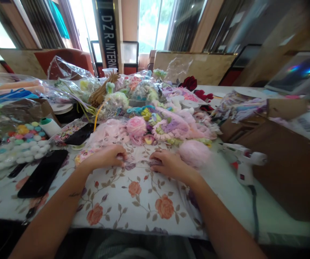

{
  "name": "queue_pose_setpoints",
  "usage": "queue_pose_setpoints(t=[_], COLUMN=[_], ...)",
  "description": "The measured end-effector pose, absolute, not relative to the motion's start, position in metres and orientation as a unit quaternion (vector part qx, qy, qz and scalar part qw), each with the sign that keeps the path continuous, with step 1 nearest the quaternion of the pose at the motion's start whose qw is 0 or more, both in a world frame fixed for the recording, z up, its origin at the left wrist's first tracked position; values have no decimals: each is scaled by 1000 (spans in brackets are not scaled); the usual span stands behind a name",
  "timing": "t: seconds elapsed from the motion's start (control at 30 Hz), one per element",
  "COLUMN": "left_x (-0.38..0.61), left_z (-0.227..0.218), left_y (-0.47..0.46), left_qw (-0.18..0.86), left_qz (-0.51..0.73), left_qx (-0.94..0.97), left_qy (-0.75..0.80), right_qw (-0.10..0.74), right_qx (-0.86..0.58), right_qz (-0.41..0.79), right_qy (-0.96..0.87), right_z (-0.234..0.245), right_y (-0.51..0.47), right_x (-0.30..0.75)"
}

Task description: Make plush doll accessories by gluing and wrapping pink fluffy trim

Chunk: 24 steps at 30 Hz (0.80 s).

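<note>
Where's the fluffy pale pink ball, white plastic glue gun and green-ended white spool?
Fluffy pale pink ball (194, 154): head view, middle of its fuzz.
White plastic glue gun (245, 163): head view, top of its handle.
Green-ended white spool (51, 128): head view, its white side.

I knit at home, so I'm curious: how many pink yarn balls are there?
2: the brighter ball sits at the front of the colourful heap, and the paler ball lies beside the right hand. Others may be hidden there.
</note>
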<state>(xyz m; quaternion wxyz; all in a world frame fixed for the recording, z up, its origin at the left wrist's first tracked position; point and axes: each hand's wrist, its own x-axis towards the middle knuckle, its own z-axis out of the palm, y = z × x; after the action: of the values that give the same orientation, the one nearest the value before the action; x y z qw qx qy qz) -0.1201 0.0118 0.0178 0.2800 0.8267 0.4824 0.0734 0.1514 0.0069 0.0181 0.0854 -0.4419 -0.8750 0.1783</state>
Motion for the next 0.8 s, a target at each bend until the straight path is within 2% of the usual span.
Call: queue_pose_setpoints(t=[0.33, 0.4, 0.5, 0.57, 0.67, 0.8], left_x=[-137, -142, -146, -147, -149, -153], left_z=[17, 21, 29, 35, 40, 35], left_y=[15, 15, 15, 15, 15, 19], left_qw=[352, 356, 355, 314, 194, 74], left_qz=[121, 164, 291, 405, 535, 532], left_qx=[794, 776, 724, 675, 597, 590], left_qy=[480, 494, 515, 531, 565, 603], right_qw=[112, 162, 273, 323, 344, 311], right_qx=[-436, -448, -469, -469, -470, -479], right_qz=[217, 228, 220, 209, 177, 97], right_qy=[-866, -849, -811, -795, -793, -815], right_z=[20, 22, 25, 23, 18, 11], right_y=[9, 11, 14, 16, 17, 14], right_x=[159, 165, 169, 168, 162, 152])
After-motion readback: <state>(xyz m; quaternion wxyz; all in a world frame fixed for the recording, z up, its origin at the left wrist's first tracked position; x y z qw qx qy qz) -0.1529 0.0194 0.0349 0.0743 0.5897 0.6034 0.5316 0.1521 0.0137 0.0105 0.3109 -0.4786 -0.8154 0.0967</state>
